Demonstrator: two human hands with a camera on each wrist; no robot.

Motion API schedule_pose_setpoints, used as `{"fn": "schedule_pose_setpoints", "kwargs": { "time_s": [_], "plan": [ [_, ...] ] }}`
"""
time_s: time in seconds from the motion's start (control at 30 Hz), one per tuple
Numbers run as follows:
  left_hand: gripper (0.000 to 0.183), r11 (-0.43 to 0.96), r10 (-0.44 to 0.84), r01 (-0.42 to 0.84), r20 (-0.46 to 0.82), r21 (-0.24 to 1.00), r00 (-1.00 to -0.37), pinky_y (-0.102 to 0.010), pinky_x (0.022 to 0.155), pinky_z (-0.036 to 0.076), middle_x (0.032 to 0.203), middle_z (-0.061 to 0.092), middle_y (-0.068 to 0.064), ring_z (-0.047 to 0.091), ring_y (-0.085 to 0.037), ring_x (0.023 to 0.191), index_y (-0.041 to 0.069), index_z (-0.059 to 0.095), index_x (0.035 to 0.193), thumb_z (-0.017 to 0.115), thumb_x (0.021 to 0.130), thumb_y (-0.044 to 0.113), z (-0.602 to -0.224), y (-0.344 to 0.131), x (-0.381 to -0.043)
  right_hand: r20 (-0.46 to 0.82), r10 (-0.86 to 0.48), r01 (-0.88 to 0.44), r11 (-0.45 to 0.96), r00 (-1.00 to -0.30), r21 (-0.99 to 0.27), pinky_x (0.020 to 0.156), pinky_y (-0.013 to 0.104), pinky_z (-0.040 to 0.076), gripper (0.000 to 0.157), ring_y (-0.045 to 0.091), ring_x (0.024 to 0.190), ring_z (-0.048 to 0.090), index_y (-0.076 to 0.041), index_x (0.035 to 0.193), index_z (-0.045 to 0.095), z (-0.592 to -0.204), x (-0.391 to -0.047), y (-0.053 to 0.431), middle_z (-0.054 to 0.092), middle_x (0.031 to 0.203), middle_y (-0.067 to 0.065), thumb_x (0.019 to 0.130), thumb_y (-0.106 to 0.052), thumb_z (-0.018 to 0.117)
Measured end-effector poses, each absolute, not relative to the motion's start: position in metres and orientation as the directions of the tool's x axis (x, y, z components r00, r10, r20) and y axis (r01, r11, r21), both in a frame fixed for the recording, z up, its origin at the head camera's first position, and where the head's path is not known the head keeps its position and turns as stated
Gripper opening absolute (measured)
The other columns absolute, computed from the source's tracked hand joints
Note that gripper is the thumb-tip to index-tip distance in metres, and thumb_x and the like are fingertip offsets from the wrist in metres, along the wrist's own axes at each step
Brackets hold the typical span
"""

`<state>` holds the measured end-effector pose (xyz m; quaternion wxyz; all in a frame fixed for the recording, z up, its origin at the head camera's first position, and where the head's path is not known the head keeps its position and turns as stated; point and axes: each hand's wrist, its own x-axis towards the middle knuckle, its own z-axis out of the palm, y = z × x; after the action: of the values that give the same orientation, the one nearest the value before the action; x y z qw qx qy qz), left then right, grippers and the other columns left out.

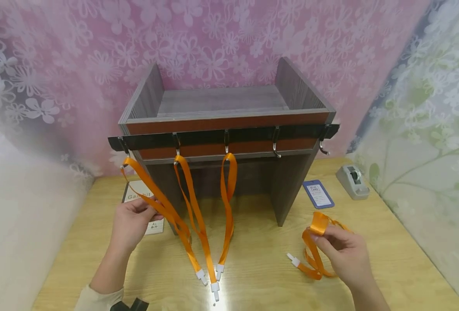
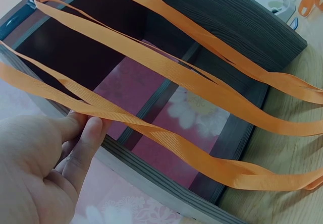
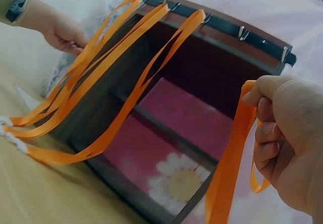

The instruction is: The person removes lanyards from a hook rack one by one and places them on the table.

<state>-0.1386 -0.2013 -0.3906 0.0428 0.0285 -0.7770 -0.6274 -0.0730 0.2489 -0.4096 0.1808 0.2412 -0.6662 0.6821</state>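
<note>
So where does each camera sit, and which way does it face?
Head: on the head, facing forward and down at the shelf; left hand and right hand show.
Left wrist: on that wrist, facing past the lanyards into the shelf; left hand shows.
Right wrist: on that wrist, facing the shelf; both hands show.
Both wrist views share lanyards, shelf and left hand.
</note>
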Motion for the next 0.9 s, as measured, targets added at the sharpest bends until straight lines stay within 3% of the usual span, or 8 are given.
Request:
{"fn": "schedule_pose_setpoints", "kwargs": {
  "time_s": [0.13, 0.27, 0.6, 0.9],
  "plan": [
    [0.026, 0.203, -0.099, 0.011, 0.031, 0.979, -0.995, -0.031, 0.075, 0.066, 0.112, 0.074, -0.014, 0.075, -0.011, 0.079, -0.009, 0.069, 0.118, 0.06, 0.098, 0.005, -0.392, -0.201, -0.136, 0.509, -0.102, -0.507, -0.043, -0.855, -0.861, 0.08, 0.016, 0.061, 0.038, 0.006, 0.093, 0.071, 0.007, 0.106, 0.072, -0.421, -0.065, 0.249, 0.077, 0.105, 0.0, 0.084, 0.03, 0.052],
    [0.026, 0.2, -0.104, 0.024, 0.046, 0.98, -0.994, -0.029, 0.074, 0.066, 0.122, 0.069, -0.02, 0.075, -0.01, 0.079, -0.009, 0.069, 0.118, 0.061, 0.099, 0.006, -0.392, -0.201, -0.136, 0.471, -0.108, -0.475, 0.004, -0.875, -0.88, 0.078, 0.017, 0.062, 0.035, 0.006, 0.089, 0.071, 0.007, 0.106, 0.072, -0.429, -0.063, 0.247, 0.077, 0.104, -0.001, 0.085, 0.028, 0.053],
    [0.026, 0.212, -0.099, 0.01, 0.032, 0.977, -0.995, -0.029, 0.075, 0.066, 0.127, 0.065, -0.024, 0.074, -0.009, 0.079, -0.008, 0.069, 0.119, 0.061, 0.099, 0.007, -0.389, -0.201, -0.137, 0.343, -0.042, -0.346, 0.129, -0.938, -0.929, 0.071, 0.016, 0.061, 0.025, 0.002, 0.083, 0.069, 0.004, 0.101, 0.074, -0.447, -0.057, 0.244, 0.077, 0.097, -0.005, 0.088, 0.019, 0.06],
    [0.026, 0.211, -0.105, 0.01, 0.033, 0.977, -0.994, -0.032, 0.075, 0.066, 0.102, 0.077, -0.009, 0.074, -0.01, 0.078, -0.008, 0.069, 0.119, 0.061, 0.098, 0.005, -0.39, -0.2, -0.138, 0.31, -0.086, -0.318, 0.112, -0.947, -0.941, 0.078, 0.017, 0.062, 0.023, 0.001, 0.092, 0.07, 0.007, 0.106, 0.072, -0.463, -0.055, 0.242, 0.077, 0.103, -0.006, 0.09, 0.017, 0.059]
  ]
}}
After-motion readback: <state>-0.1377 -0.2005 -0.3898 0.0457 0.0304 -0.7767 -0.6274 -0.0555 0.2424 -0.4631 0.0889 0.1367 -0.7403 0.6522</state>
